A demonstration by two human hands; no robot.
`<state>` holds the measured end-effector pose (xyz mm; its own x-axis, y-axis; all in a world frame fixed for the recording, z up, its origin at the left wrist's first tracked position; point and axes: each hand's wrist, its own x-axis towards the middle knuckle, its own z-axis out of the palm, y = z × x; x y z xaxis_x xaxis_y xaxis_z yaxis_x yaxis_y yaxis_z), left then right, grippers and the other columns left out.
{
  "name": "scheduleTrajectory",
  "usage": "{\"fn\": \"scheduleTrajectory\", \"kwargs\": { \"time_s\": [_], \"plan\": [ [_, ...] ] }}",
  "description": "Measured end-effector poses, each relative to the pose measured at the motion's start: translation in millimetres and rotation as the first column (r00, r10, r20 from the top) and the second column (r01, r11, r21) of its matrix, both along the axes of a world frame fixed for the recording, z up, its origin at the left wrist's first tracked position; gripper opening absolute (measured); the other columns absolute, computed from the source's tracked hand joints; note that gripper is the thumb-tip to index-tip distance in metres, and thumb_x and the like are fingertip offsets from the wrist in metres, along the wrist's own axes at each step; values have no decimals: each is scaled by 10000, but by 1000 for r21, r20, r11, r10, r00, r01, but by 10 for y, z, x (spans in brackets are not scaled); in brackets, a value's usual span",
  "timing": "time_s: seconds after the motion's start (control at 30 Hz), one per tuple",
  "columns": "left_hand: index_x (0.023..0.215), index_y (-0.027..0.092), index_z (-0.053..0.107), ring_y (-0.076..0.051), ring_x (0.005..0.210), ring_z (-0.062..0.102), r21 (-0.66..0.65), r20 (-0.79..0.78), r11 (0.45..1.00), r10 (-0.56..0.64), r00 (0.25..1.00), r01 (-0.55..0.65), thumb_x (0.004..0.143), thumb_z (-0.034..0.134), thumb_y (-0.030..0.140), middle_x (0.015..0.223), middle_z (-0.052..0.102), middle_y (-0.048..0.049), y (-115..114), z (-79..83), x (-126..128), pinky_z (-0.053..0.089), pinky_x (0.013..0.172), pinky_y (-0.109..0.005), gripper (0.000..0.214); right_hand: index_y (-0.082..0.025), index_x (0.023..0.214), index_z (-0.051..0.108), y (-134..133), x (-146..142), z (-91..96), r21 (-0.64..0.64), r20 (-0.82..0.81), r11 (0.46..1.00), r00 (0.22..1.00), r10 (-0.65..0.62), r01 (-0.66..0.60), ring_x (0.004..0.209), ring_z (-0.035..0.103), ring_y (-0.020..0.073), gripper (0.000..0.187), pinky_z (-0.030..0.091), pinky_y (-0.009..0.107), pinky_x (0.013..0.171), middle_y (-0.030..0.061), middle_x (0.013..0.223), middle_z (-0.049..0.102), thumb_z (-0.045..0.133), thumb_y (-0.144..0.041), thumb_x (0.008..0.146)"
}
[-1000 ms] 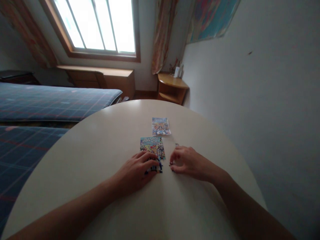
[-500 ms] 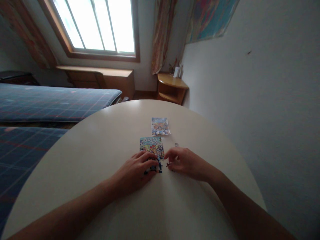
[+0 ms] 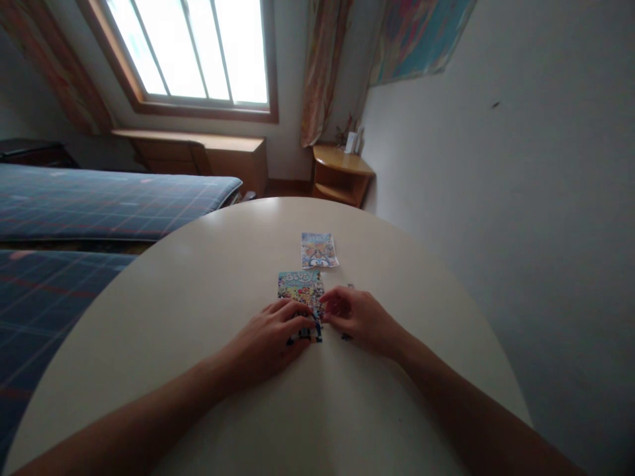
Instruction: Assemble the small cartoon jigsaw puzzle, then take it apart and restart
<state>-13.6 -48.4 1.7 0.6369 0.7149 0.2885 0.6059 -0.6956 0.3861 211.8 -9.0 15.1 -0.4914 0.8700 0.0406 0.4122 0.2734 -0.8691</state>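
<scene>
The jigsaw puzzle [image 3: 301, 289], a small colourful rectangle with a blue title strip along its far edge, lies flat near the middle of the round pale table [image 3: 198, 297], just in front of both hands. The left hand [image 3: 270, 337] lies palm down on the puzzle's near part, its fingers loosely spread and slightly bent, covering the near edge and touching the printed surface without closing round anything. The right hand [image 3: 360, 318] comes in from the right, knuckles up, its fingers curled with the tips drawn together at the puzzle's right edge, touching or just beside it. The fingers hide the spot, so it cannot be told whether a piece is pinched between them. The two hands nearly meet over the near right corner of the puzzle. A small loose piece [image 3: 350, 286] lies on the table just beyond the right hand, and a dark bit [image 3: 346, 338] shows at that hand's near side, too small to identify. Farther out, apart from the puzzle and slightly to its right, lies a printed picture card [image 3: 319, 250]. Beyond the table to the left stretches a blue plaid bed [image 3: 99, 205]. A bright window [image 3: 193, 49] and a wooden corner shelf [image 3: 342, 173] stand at the far wall.
</scene>
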Motion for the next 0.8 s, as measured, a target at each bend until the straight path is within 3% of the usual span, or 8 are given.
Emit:
{"fn": "scheduleTrajectory", "kwargs": {
  "time_s": [0.33, 0.8],
  "plan": [
    [1137, 262, 635, -237, 1126, 560, 2, -7, 1000, 1, 1000, -1, 914, 587, 248, 1222, 626, -53, 10, -17, -1, 487, 997, -451, 229, -175, 935, 700, 5, 78, 87, 54, 103, 997, 994, 43, -48, 694, 651, 130, 179, 512, 242, 653, 18, 799, 723, 633, -132, 774],
    [1132, 253, 637, -233, 1115, 562, 11, 8, 1000, -2, 1000, 2, 927, 572, 267, 1212, 628, -60, 8, -3, 0, 492, 986, -444, 216, -171, 1001, 700, 19, 137, 119, 23, 75, 998, 996, 57, -59, 770, 709, 140, 254, 547, 245, 705, 33, 881, 757, 591, -91, 785]
  ]
}}
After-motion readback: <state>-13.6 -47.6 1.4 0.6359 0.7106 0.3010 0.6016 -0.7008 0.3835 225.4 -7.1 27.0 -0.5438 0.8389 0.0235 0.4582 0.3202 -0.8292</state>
